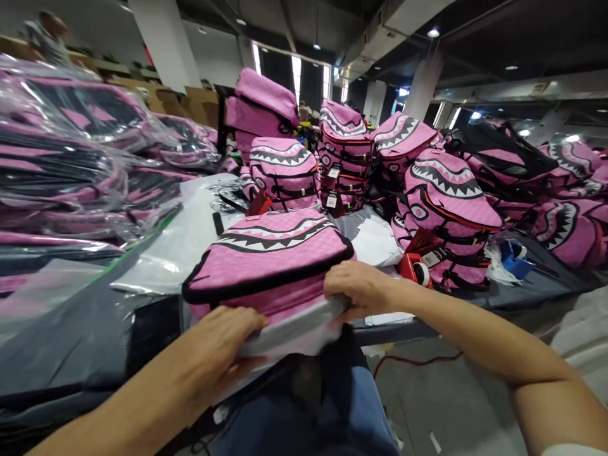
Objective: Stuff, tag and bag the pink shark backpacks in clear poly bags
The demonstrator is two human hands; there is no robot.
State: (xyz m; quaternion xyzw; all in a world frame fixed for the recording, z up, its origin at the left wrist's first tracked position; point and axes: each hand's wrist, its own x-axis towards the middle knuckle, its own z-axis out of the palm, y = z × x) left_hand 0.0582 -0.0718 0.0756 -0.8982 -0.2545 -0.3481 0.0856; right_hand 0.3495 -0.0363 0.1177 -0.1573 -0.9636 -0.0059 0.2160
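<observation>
Grasping a pale strip [297, 329] with both hands, along the near side of a pink bag [275, 253]. With the left hand [230, 332], pinching toward the left end, with fingers bent over the top and the underside of the grip blurred. With the right hand [358, 288], clenching the right end close by the bag's near right corner, with fingers curled in around it. In the bag's case, set at the near edge of the gray surface [80, 329], mid-view, showing a toothed black-and-white band on top and thick black trim along the near edge.

Just left of it, clear sheets [161, 234] on the surface, with thin ties [228, 193] near their far end. Farther left, a high pile of wrapped bags [61, 164] in shiny plastic. Beyond and to the right, standing stacks of toothed bags [285, 168], some with tags [332, 200] hanging. To the right of the pink bag, white paper [375, 240], then a red dispenser [412, 269]; farther right, a blue dispenser [517, 258]. Below, on the floor [437, 405], a red cable [418, 363]. In the far left background, a person [47, 41] near boxes.
</observation>
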